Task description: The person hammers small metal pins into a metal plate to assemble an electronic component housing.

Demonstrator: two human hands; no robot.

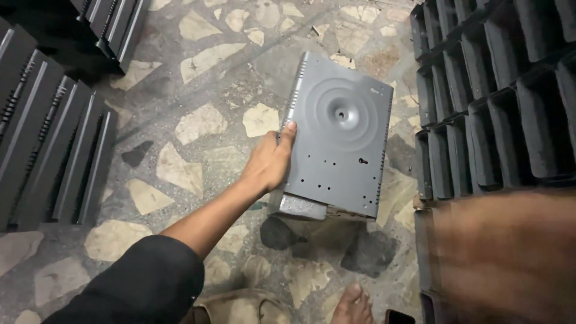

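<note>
Panel point(339, 135), grey metal w/ round dished centre, edge gripped in left hand point(270, 165); right hand point(504, 252) blurred, grip unclear.

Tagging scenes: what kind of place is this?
Likely a small metal-parts workshop or storeroom: rows of dark panels stacked on a stone-chip floor, more stacks at right, left hand holding a grey pressed panel.

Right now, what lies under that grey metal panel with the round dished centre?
Under the grey metal panel, gripped by the left hand, patterned stone floor shows around its edges; directly beneath is covered.
</note>
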